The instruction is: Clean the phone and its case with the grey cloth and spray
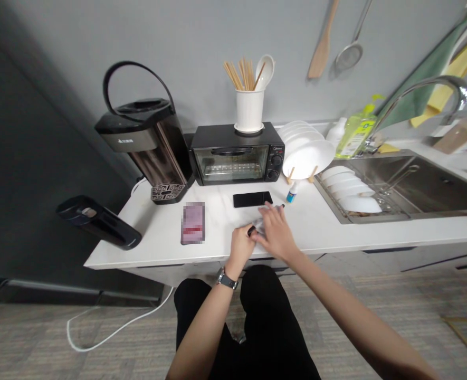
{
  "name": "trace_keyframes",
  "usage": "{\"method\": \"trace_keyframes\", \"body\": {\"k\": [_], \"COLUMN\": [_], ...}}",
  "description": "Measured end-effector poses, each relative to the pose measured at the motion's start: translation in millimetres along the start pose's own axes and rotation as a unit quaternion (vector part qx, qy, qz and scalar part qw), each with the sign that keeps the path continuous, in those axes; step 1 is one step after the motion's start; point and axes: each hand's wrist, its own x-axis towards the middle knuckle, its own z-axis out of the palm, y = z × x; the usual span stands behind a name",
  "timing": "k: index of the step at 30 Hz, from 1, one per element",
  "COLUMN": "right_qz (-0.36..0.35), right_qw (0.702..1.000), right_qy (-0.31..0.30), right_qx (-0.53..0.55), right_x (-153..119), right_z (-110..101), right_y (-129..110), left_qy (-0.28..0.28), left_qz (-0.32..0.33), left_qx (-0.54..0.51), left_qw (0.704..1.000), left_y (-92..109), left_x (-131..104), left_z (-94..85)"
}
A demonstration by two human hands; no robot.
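Observation:
My left hand (241,244) is closed at the counter's front, with a watch on its wrist. A small black piece (251,230) shows at its fingers; its kind is unclear. Just to the right, my right hand (276,232) has its fingers stretched forward, and its thumb reaches toward the left hand. Between the hands lies something pale grey, mostly hidden and blurred. A dark tip pokes out beyond the right fingers. Right behind them a black smartphone (252,199) lies flat. A small white bottle with a blue label (292,193) stands to its right.
On the white counter (221,248), a pixelated phone-sized item (192,223) lies left. Behind stand a water dispenser (150,148), a toaster oven (237,161) and racked plates (308,155). A dark thermos (98,221) is at the left edge. The sink (427,211) is right.

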Motion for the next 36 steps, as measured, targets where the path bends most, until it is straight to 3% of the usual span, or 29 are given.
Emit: {"method": "trace_keyframes", "body": {"k": [3, 6, 7, 10, 14, 19, 21, 24, 28, 30, 34, 36], "right_qz": [-0.093, 0.024, 0.026, -0.083, 0.029, -0.046, -0.045, -0.029, 0.050, 0.045, -0.055, -0.022], "right_qw": [0.994, 1.000, 0.999, 0.996, 0.999, 0.999, 0.998, 0.998, 0.997, 0.998, 0.998, 1.000], "right_qy": [-0.056, 0.014, 0.020, -0.042, 0.029, -0.021, -0.035, -0.042, 0.006, 0.020, -0.003, 0.010], "right_qx": [0.020, -0.014, -0.010, 0.017, -0.032, -0.003, -0.007, -0.030, -0.058, -0.046, 0.020, 0.007], "right_x": [0.0, 1.0, 1.2, 1.5, 2.3, 7.1, 13.5, 24.1, 25.5, 20.0, 13.3, 15.8], "right_z": [0.8, 3.0, 3.9, 5.2, 0.3, -4.2, -4.3, -5.5, -6.0, -2.6, 3.7, 3.7], "right_y": [0.3, 1.2, 1.8, 7.9, 19.6, -2.2, -3.4, 18.4, 41.8, 32.6, 10.6, 11.1], "left_qy": [-0.005, -0.001, -0.002, -0.006, 0.007, -0.006, -0.006, -0.003, -0.004, -0.011, -0.021, -0.018], "left_qz": [0.001, 0.001, 0.000, -0.001, 0.009, 0.015, 0.012, 0.006, 0.024, 0.020, -0.003, 0.003], "left_qx": [0.000, -0.004, -0.004, -0.006, -0.014, 0.007, 0.024, 0.037, 0.029, 0.057, 0.102, 0.092], "left_qw": [1.000, 1.000, 1.000, 1.000, 1.000, 1.000, 1.000, 0.999, 0.999, 0.998, 0.995, 0.996], "left_y": [-1.8, -3.6, -4.1, -4.7, -3.5, -5.7, -6.6, -4.2, 2.1, 2.7, 0.5, 0.1], "left_x": [0.6, 2.7, 3.4, 4.7, 3.6, 0.5, -1.1, -2.7, -2.2, -1.6, -1.5, -1.4], "left_z": [0.9, 2.5, 3.0, 4.0, 4.6, 4.3, 4.2, 4.4, 5.8, 6.2, 5.8, 5.7]}}
